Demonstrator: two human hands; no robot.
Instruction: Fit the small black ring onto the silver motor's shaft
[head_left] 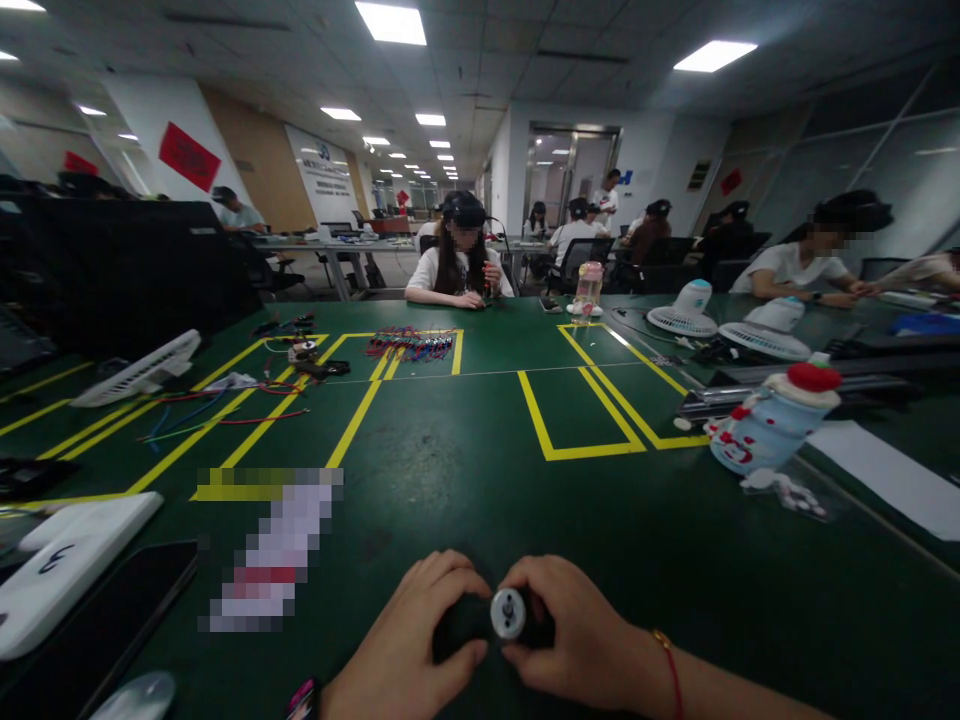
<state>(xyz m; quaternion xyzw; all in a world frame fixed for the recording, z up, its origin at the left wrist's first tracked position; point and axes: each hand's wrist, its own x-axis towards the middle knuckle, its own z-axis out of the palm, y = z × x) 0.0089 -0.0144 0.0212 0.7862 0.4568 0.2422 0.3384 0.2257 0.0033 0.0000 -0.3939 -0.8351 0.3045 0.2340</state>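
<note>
Close to the table's near edge, my right hand [574, 625] has its thumb and fingers around a small motor [508, 614]. The motor's round silvery end faces up toward me, showing a dark centre and small holes; its lower part is hidden. Just left of it is my left hand [420, 640], its thumb and fingers curved and apart with a gap between them. Nothing shows inside that gap. Whether the left fingertips touch the motor's side I cannot tell; a sliver of dark table seems to show between. A red cord bracelet sits on my right wrist.
Left lie a blurred-out paper strip [274, 560], a white box [71, 570], a dark flat panel [112, 620] and loose wires [225, 405]. Farther off is a wire pile [416, 343]. A blue cup [769, 420] and white fans [761, 340] stand right. A person [461, 260] sits opposite.
</note>
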